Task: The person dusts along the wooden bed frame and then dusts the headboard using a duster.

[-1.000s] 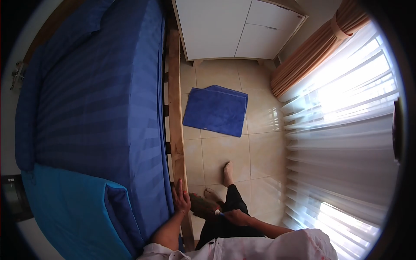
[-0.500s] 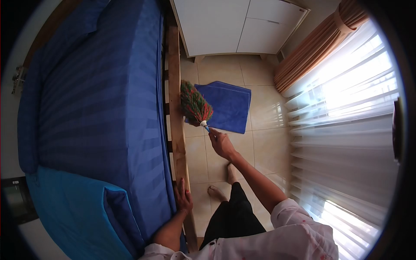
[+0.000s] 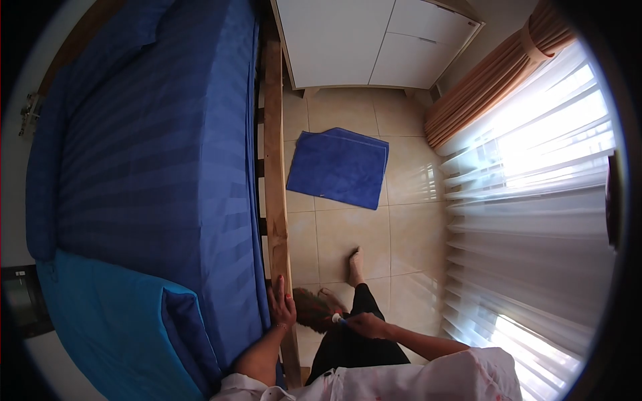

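Observation:
My right hand [image 3: 368,325] is closed around the handle of a duster [image 3: 315,310], held low in front of my dark trousers. The duster's bushy green and red head points left toward the bed rail and is blurred by motion. A white collar and a bit of blue handle show between head and fist. Flat on the wooden bed rail [image 3: 275,167] lies my left hand [image 3: 283,307], fingers stretched out, beside the edge of the blue-sheeted mattress [image 3: 227,154].
On the tiled floor ahead lies a blue mat [image 3: 340,167]. A white cabinet [image 3: 334,43] stands beyond it. Sheer curtains [image 3: 515,207] and an orange drape [image 3: 488,80] hang at the right. A folded turquoise blanket [image 3: 114,314] covers the near bed corner.
My right hand has drawn the duster back along the rail, from beside the blue mat to near my legs. My left hand stays on the rail.

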The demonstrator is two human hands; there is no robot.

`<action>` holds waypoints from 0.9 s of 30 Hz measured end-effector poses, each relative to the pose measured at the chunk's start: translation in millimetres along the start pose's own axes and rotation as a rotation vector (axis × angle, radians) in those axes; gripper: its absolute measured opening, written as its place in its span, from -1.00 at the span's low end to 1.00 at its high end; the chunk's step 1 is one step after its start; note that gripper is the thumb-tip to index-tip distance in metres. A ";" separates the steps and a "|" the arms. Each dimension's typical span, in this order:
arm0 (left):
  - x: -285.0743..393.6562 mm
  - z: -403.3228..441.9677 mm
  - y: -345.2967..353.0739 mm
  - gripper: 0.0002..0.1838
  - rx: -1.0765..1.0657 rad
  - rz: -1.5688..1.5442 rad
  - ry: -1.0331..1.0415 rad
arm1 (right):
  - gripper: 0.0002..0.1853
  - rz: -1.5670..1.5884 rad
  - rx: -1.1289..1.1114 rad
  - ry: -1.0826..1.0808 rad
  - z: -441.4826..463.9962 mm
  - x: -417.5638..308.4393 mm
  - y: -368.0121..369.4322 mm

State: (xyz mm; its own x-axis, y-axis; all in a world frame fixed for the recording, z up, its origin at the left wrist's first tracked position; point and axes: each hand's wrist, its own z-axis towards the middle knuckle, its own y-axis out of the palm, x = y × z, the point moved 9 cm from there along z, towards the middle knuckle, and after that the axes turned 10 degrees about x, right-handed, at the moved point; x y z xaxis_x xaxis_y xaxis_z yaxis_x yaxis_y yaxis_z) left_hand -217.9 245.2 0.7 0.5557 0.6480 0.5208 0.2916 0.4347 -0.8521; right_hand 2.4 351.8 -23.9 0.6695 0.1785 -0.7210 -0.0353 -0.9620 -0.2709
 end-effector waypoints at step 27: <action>-4.4 -8.8 -1.0 -0.40 0.075 -0.064 0.063 | -0.67 -0.010 0.599 0.017 -31.4 -60.0 -73.7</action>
State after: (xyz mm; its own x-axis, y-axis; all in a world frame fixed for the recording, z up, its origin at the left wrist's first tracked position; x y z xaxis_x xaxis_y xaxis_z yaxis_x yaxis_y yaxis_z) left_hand -213.8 236.4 -1.2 0.5863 0.5780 0.5676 0.2703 0.5209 -0.8097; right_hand -11.9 405.5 59.4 0.6834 0.1789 -0.7078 -0.4377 -0.6755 -0.5934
